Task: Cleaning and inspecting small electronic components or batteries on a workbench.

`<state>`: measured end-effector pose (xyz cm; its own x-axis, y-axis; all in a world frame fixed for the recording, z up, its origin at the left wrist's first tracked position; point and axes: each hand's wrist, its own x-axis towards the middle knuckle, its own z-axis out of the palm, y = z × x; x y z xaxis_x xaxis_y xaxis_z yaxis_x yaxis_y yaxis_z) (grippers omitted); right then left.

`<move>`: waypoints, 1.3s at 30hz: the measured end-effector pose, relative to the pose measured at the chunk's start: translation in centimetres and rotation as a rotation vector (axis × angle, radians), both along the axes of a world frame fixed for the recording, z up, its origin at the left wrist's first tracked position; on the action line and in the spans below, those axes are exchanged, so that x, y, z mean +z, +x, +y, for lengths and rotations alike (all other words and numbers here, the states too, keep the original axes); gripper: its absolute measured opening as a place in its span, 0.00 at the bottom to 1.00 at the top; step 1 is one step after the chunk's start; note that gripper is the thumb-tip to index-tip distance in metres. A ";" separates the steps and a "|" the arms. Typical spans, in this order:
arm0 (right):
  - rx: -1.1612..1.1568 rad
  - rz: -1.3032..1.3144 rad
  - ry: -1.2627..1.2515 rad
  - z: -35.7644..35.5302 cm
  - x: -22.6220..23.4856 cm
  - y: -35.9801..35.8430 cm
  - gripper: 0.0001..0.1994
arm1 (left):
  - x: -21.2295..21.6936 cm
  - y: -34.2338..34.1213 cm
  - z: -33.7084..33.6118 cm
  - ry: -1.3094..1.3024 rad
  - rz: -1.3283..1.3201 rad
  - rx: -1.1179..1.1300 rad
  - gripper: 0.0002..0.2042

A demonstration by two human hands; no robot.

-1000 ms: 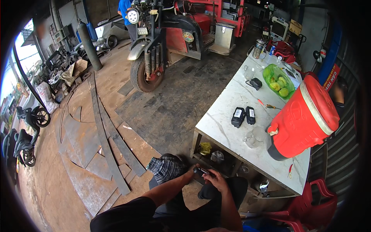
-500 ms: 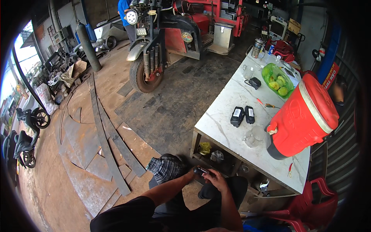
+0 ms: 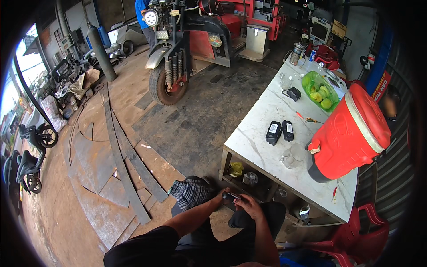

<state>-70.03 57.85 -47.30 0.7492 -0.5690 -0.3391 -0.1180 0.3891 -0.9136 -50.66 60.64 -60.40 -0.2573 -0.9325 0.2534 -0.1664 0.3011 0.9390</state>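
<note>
Black on the near gadget (image 3: 229, 196); black and white on 2 boxes (image 3: 273, 133); white with grey veining on the table (image 3: 253, 133); red, white and black on the right-hand cooler (image 3: 344, 133).

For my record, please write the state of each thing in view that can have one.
Dark device: held between left hand and right hand
Red cooler: upright, lid on
Glass mug: upright, apparently empty
Green container: holding green fruit
Black packs: side by side
Gas cylinder: upright
Nearest red chair: unoccupied
Metal strips: lying flat

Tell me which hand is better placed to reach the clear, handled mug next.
Probably your right hand: it's nearer the mug than your left hand. Both hold a small, dark object.
</note>
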 end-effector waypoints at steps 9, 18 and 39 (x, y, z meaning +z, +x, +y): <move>-0.030 0.049 -0.059 0.1 0.5 0.7 0.18 | -0.5 -0.3 0.4 0.193 0.709 -0.347 0.24; 0.021 -0.033 -0.012 0.1 0.8 0.6 0.17 | 3.0 0.9 0.6 -0.126 0.006 -0.061 0.16; 0.013 -0.034 0.004 0.2 0.6 0.8 0.16 | -5.5 0.3 0.0 0.344 0.620 0.019 0.13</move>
<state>-69.24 58.00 -46.72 0.7678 -0.5574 -0.3158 -0.0922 0.3916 -0.9155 -50.32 60.66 -65.93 -0.1442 -0.9888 0.0383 0.4276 -0.0274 0.9036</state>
